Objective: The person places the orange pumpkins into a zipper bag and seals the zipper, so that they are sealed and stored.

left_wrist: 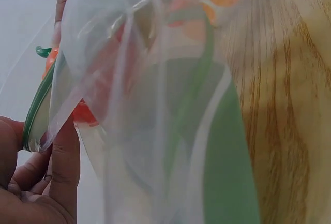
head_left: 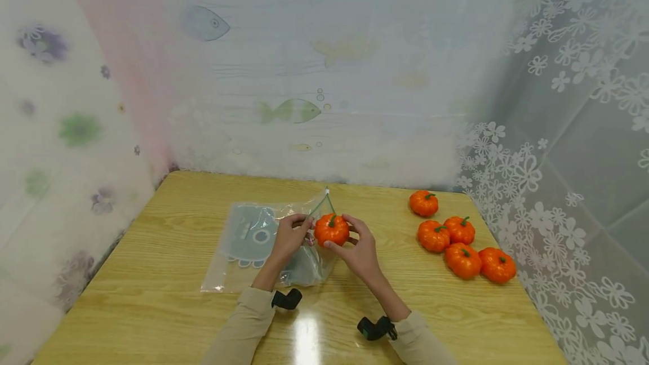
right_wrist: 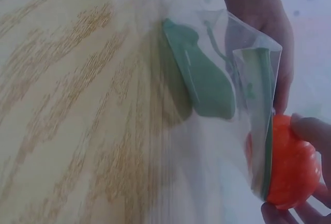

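Note:
A clear zip bag [head_left: 218, 275] printed with a grey-green cartoon figure lies on the table, its green-edged mouth raised and spread at the right. My left hand [head_left: 290, 238] pinches the edge of that mouth between thumb and fingers, plain in the left wrist view. An orange toy pumpkin [head_left: 332, 231] with a green stem is in my right hand [head_left: 362, 249], thumb at the near side and fingers round the far side. In the right wrist view the pumpkin [right_wrist: 295, 162] sits at the bag's opening, partly behind the green zip strip [right_wrist: 268, 131].
Several more orange pumpkins [head_left: 463, 261] stand grouped on the right side of the wooden table [head_left: 167, 241]. A white slider [head_left: 327, 191] sits at the bag's far corner. Printed curtains [head_left: 324, 72] hang behind and along both sides.

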A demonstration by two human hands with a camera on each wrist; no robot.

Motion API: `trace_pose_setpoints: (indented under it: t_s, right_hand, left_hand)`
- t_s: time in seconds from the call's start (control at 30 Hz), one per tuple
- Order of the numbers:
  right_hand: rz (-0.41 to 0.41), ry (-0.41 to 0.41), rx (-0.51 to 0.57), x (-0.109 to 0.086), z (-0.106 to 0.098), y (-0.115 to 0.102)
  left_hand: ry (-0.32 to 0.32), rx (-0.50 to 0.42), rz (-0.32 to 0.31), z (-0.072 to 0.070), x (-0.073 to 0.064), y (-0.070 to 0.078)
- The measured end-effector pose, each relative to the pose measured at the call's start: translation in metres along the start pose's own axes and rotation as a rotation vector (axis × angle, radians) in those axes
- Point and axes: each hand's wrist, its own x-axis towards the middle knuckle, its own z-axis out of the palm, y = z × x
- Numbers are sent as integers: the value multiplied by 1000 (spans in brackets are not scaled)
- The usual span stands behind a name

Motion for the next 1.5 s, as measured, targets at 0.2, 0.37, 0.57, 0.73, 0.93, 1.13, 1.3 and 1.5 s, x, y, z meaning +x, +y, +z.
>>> trace_pose_setpoints:
  t_s: [0.2, 0.37, 0.57, 0.73, 0.93, 1.13, 1.3, 1.5]
  right_hand:
    - [0, -25, 3, 3, 4, 22]
    - [-23, -37, -29, 7, 5, 44]
    - [-80, -53, -65, 8, 5, 48]
    - [-132, -100, -148, 8, 10, 49]
    - [-136, -156, -211, 10, 14, 47]
    - [-86, -191, -218, 12, 16, 46]
    - [-39, -219, -209, 13, 17, 48]
    - [-1, -222, -200, 14, 20, 47]
  left_hand:
    - [0, 17, 12, 0, 1, 0]
    - [1, 43, 9, -1, 2, 0]
    - [-7, 81, 23, -2, 4, -1]
    - [-34, 116, 22, -2, 3, 3]
    - [-48, 132, 32, -1, 3, 7]
    - [-18, 152, 34, -1, 4, 8]
    - [-1, 165, 40, 0, 6, 7]
    - [-34, 130, 55, 1, 5, 9]
